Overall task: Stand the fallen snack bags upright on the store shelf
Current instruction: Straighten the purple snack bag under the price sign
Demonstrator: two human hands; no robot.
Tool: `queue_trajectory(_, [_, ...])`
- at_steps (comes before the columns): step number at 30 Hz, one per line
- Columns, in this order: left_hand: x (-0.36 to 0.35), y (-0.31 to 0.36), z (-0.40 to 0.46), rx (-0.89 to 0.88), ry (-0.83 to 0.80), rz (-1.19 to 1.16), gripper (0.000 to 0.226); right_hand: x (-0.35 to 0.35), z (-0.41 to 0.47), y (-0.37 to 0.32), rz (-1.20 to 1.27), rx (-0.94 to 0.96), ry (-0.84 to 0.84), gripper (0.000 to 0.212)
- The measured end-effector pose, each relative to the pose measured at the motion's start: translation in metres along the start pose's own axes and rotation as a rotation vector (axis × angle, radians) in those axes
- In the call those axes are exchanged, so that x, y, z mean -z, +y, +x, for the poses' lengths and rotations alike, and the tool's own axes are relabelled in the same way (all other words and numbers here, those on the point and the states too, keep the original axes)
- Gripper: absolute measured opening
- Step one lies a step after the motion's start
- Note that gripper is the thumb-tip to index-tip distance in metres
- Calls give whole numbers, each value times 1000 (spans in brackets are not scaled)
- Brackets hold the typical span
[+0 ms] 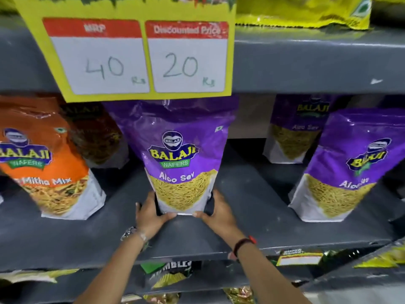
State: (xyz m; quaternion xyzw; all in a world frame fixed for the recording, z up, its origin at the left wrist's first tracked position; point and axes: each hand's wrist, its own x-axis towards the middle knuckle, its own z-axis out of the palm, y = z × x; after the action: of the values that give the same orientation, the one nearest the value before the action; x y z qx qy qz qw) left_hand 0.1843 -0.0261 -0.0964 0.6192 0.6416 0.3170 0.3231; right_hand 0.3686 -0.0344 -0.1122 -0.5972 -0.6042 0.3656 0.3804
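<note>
A purple Aloo Sev bag [179,154] stands upright in the middle of the grey shelf [252,216]. My left hand [151,216] grips its lower left corner and my right hand [217,213] grips its lower right corner, thumbs at the bag's bottom edge. Another purple Aloo Sev bag [348,170] stands upright at the right, with a third purple bag [295,130] behind it. An orange Mitha Mix bag [43,159] stands leaning at the left, and a darker bag [96,134] is behind it.
A yellow price sign [140,53] reading 40 and 20 hangs from the upper shelf edge over the held bag's top. Yellow bags [304,12] lie on the shelf above. More snack packs [168,275] fill the shelf below.
</note>
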Motion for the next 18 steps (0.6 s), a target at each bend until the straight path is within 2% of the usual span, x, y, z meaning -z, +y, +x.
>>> queue_trajectory(4, [-18,1,-9,-29,23,63,100,21,-9,10,-27,-1,-33,62])
queue_trajectory(8, [-33,0,-25,-78,31,191,98,46,-26,21,-78,3,-27,55])
queue_trajectory(14, [-41,1,-29,-107,43,287,103,56,-36,24,-96,-3,-9,66])
queue_trajectory(18, [-42,-5,-25,-103,4,353,105,50,-37,26,-168,-9,61,65])
